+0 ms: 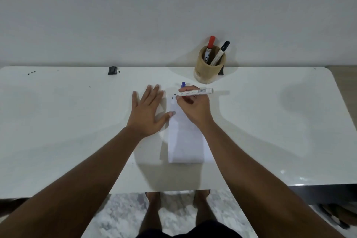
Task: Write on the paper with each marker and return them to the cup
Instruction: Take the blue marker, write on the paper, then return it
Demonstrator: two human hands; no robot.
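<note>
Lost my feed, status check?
Right hand writing, marker on paper. Left hand flat, steadying it. Blue cap beside; cup path clear.

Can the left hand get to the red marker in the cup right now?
Probably yes. The left hand lies flat and empty beside the paper, and the red marker sticks up out of the cup, though the right hand with its marker sits partly between.
</note>
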